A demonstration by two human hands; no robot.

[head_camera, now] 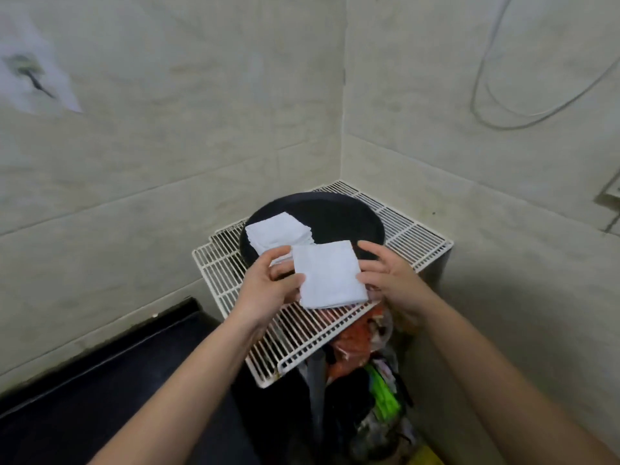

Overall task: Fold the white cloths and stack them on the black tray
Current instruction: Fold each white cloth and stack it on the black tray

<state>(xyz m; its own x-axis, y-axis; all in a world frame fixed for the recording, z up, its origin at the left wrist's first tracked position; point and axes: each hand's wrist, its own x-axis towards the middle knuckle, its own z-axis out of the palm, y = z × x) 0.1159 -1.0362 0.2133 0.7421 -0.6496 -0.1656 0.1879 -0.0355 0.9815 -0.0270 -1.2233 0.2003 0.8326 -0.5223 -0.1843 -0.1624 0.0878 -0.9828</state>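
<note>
A square-folded white cloth (330,275) is held flat beside the folded stack (278,231) on the round black tray (339,214).

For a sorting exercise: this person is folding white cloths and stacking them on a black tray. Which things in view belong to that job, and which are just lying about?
Job:
held cloth, left hand, right hand, cloth stack, black tray.

Lying about:
wire rack, wall cable, bags under the rack, black counter.

head cam | looks forward-down | close over wire rack (414,234) in tiled corner
</note>
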